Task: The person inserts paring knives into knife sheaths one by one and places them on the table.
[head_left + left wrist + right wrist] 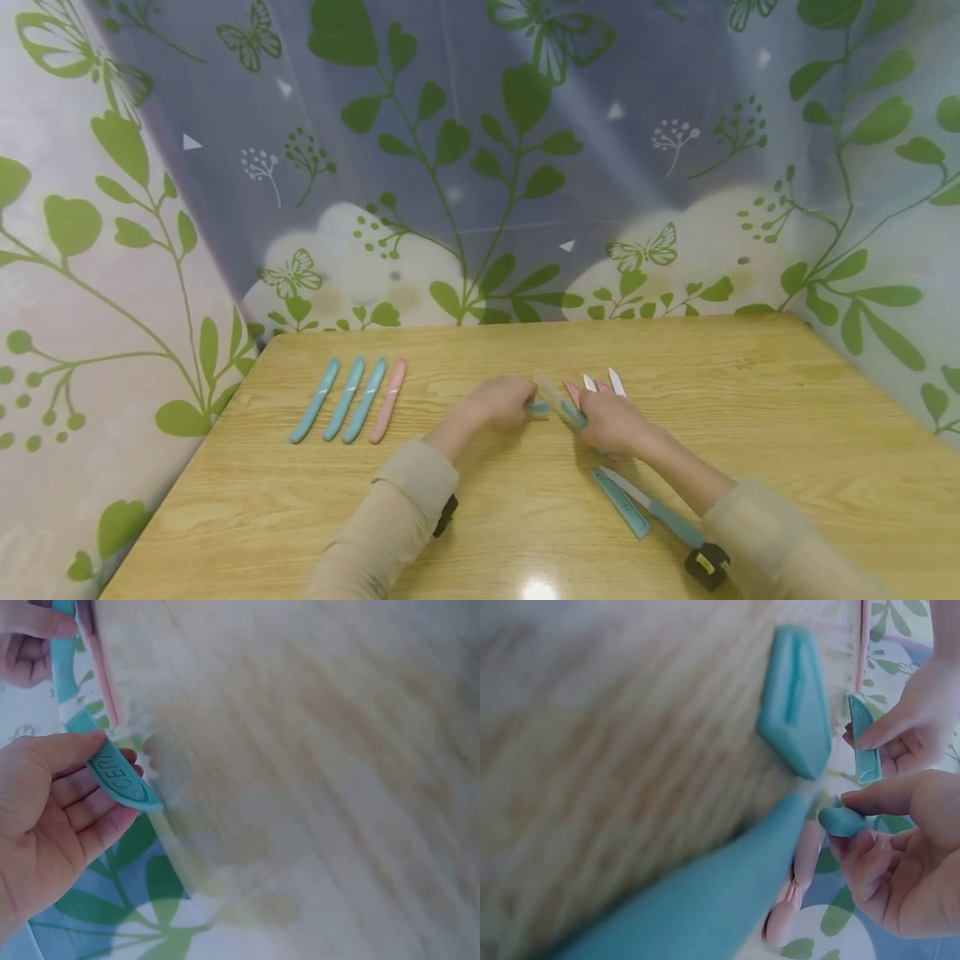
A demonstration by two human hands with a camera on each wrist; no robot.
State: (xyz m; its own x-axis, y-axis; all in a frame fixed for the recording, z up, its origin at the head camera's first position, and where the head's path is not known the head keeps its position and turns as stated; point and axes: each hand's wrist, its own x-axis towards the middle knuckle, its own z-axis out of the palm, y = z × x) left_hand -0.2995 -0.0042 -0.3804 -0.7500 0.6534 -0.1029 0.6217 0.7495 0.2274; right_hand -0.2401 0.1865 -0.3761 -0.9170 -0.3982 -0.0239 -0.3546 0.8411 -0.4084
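Observation:
My left hand [498, 402] grips a teal knife sheath [116, 771] with raised lettering between thumb and fingers. Close by on its right, my right hand [617, 423] holds a teal-handled knife [843, 822] by the handle. Its pale blade [550, 387] looks blurred and points up and left, near the sheath but apart from it. Beneath the right forearm lies another knife with a teal handle [675, 523] and white blade, beside a loose teal sheath [622, 504]. Partly hidden behind the right hand are pink pieces and white blades [617, 382]; pink handles [808, 855] show in the right wrist view.
Three sheathed teal knives [346, 398] and a sheathed pink knife [388, 400] lie in a slanted row on the left of the wooden table [465, 517]. A leaf-patterned curtain [450, 208] hangs behind the table's far edge and along its sides.

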